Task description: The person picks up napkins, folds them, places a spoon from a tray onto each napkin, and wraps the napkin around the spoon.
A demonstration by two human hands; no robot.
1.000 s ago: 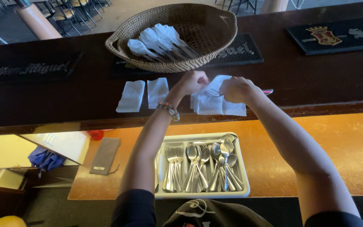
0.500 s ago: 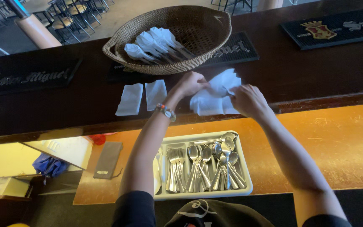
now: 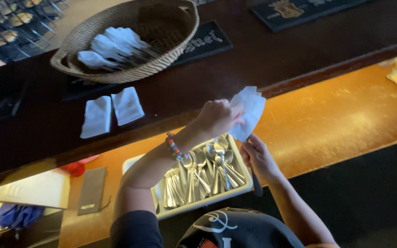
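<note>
My left hand (image 3: 217,118), a beaded bracelet on its wrist, pinches a white paper napkin (image 3: 250,112) and holds it in the air above the lower orange counter. Just below, my right hand (image 3: 257,156) is closed around a slender dark utensil (image 3: 256,183) whose end points down; its upper end meets the napkin's lower edge. Both hands hover over the right end of a pale tray (image 3: 235,190) filled with several metal spoons and forks (image 3: 203,172).
A wicker basket (image 3: 161,64) holding several napkin-wrapped rolls (image 3: 111,46) sits on the dark bar top (image 3: 299,50). Two folded white napkins (image 3: 98,115) (image 3: 127,104) lie beside it. A grey pouch (image 3: 91,189) and a red object (image 3: 75,168) rest at the left on the orange counter (image 3: 345,115).
Both hands have come back from the dark bar top to above the cutlery tray. The napkin has been lifted off the bar, and the right hand now grips a dark utensil.
</note>
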